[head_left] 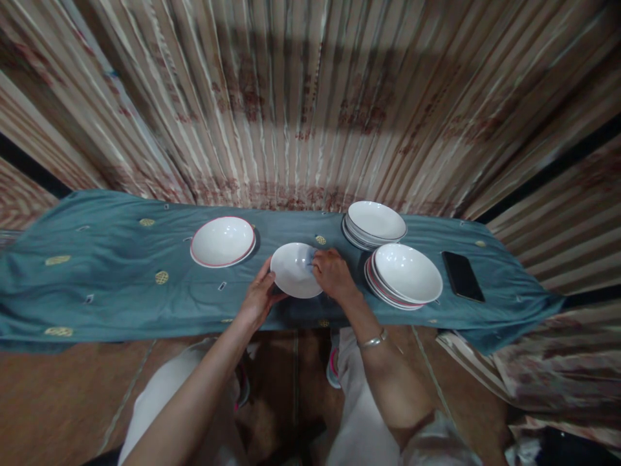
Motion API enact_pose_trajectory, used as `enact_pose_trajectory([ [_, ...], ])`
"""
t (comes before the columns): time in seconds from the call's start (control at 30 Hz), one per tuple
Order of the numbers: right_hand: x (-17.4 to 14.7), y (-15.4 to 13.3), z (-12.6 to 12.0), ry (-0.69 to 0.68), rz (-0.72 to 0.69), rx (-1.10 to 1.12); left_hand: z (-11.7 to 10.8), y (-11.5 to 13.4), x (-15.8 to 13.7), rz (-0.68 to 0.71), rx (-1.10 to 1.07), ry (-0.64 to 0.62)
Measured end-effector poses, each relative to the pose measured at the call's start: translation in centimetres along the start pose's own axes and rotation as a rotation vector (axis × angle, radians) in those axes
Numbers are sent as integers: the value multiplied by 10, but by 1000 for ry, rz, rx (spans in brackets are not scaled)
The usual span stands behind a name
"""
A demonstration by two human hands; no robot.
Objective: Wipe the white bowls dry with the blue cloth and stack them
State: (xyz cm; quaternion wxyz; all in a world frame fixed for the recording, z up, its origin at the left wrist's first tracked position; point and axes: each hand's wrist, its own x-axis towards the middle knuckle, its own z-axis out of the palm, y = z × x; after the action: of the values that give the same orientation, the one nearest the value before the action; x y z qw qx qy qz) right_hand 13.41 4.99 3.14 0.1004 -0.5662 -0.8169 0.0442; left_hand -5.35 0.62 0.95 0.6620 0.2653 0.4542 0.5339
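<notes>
Our forearms come nearest — then our left hand pinches the white bowl, our right hand curled at its right edge, hold unclear to us — between a bowl stack and a red-rimmed bowl, a curtain beyond

1 head-worn camera looks forward and down at the nearby cloth-covered table and curtain.

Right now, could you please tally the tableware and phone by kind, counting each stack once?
Dish stacks on the right: 2
Red-rimmed dish on left, possibly two nested, counted once: 1
Central white dish: 1
Black phone: 1
Total: 5
</notes>
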Motion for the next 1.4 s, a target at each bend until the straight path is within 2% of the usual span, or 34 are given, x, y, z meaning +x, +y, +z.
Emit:
enact_pose_trajectory([
  [0.17,6,3,8,114,-38,55,1,1,-1,2,1,-1],
  [0.4,12,-2,13,107,-13,148,1,-1,-1,2,-2,6],
  [0.63,19,-12,24,1,-106,233,-1,-2,-1,1,-18,-6],
  [0.8,21,-15,28,-5,-194,277,-2,-2,0,-8,-19,-6],
  [1.1,19,-19,37,-64,-247,342,-1,-3,0,5,-26,-15],
  [1.27,17,-24,33,-171,-240,380,-4,-5,2,7,-35,-11],
  [1.4,18,-21,26,-244,-295,473,-4,-7,3,3,-34,-2],
])
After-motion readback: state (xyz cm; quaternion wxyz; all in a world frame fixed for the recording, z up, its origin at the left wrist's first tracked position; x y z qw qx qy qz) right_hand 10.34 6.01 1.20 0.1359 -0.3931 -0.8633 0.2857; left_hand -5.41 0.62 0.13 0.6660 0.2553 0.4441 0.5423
